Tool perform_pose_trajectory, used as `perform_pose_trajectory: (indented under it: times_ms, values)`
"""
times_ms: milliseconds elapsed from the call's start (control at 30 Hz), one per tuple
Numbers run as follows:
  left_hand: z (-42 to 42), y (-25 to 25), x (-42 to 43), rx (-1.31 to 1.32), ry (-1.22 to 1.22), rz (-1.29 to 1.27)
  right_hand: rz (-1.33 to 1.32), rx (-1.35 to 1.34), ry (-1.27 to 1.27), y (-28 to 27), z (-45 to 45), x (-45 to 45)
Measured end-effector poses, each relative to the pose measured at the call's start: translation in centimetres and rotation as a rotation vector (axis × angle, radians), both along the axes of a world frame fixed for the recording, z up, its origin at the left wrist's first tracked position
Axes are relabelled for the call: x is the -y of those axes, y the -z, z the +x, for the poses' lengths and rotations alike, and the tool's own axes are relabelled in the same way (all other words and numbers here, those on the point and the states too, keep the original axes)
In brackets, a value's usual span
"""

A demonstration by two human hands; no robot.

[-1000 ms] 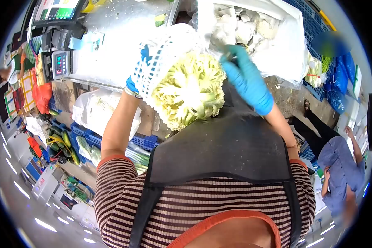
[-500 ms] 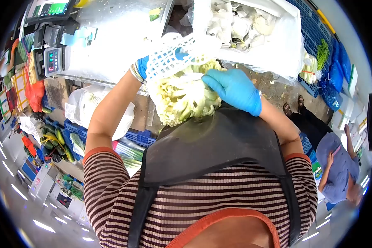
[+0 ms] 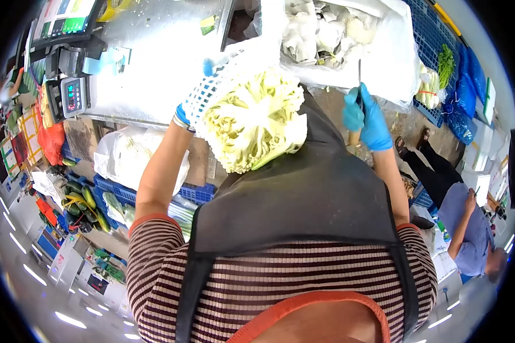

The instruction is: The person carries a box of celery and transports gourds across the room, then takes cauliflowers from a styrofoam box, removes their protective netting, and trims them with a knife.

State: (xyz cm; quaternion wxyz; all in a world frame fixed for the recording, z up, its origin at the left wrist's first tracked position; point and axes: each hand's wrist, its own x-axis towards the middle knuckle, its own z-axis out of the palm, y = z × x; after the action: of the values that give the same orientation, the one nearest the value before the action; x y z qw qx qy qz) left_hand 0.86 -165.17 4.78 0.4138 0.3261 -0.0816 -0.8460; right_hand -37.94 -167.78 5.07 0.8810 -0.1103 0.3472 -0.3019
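A pale cauliflower (image 3: 254,117) faces me with its cut stem side up, just above my dark apron. My left hand (image 3: 184,111), in a blue glove, is closed around its far left side; white foam netting (image 3: 214,86) covers most of the fingers. Off to the right, my right hand (image 3: 369,117), also gloved in blue, grips a knife (image 3: 355,138) by its wooden handle. The thin blade points away from me, apart from the cauliflower.
A foam box (image 3: 403,57) with wrappings stands ahead on the right. Left of it is a metal table (image 3: 154,74) with a scale (image 3: 73,97). A bagged bundle (image 3: 137,154) lies at left. Another person (image 3: 469,228) stands at right.
My right hand has left the cauliflower and moved right, now with a knife in it. The cauliflower has turned so its stem side faces me.
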Motion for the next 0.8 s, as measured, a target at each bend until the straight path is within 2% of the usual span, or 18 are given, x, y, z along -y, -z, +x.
perform_pose_trajectory:
  times_ms: [33,100,133,200,267,333,367,433,500,533,567,600,633,667,700,767,800]
  values:
    - [0.0,-0.4,0.2,-0.005,-0.023,-0.029,-0.228,-0.468,-0.072,0.8,-1.4,1.3]
    - [0.2,-1.0,0.1,-0.018,-0.055,-0.07,-0.599,-1.193,-0.034,0.7,-0.1,2.3]
    - [0.4,-1.2,0.2,-0.03,-0.056,-0.082,-0.63,-1.107,-0.075,0.0,0.2,2.3]
    - [0.4,-1.0,0.5,-0.057,-0.045,-0.091,-0.661,-0.942,-0.177,-5.7,3.1,1.3]
    - [0.1,-0.3,1.0,-0.096,-0.033,-0.079,-0.881,-0.654,-0.44,-9.5,6.0,0.8]
    - [-0.3,0.1,1.3,-0.132,-0.014,-0.062,-1.143,-0.651,-0.596,-8.3,9.2,-0.3]
    - [-0.6,0.4,1.2,-0.148,-0.009,-0.048,-1.312,-0.702,-0.797,-7.6,10.5,-0.2]
    - [-0.9,1.1,0.9,-0.165,0.002,-0.025,-1.492,-0.739,-0.995,-7.5,10.4,-0.7]
    - [-0.9,1.5,0.4,-0.182,0.002,-0.007,-1.157,-0.633,-0.696,-8.3,7.6,-0.4]
    - [-0.9,1.6,0.1,-0.188,0.002,0.002,-1.121,-0.586,-0.466,-7.7,6.3,0.2]
    - [-0.8,2.0,-0.1,-0.195,-0.004,0.013,-1.065,-0.63,-0.423,-7.1,4.4,1.3]
    - [-0.8,2.1,-0.4,-0.199,-0.003,0.018,-0.785,-0.705,-0.317,-7.8,3.4,2.3]
    - [-0.9,2.3,-0.6,-0.21,-0.001,0.026,-0.928,-0.744,-0.202,-5.9,1.7,3.8]
    - [-0.9,2.5,-0.6,-0.21,-0.001,0.036,-1.042,-0.87,-0.219,-4.4,0.9,5.2]
    - [-1.0,2.5,-0.6,-0.216,0.008,0.041,-1.068,-1.308,-0.439,-2.8,-0.2,6.2]
    - [-1.2,2.7,-0.4,-0.226,0.019,0.056,-0.99,-1.514,-0.532,-1.3,-0.3,8.1]
    - [-1.4,2.8,-0.4,-0.236,0.03,0.06,-0.924,-1.282,-0.399,-1.2,0.8,8.8]
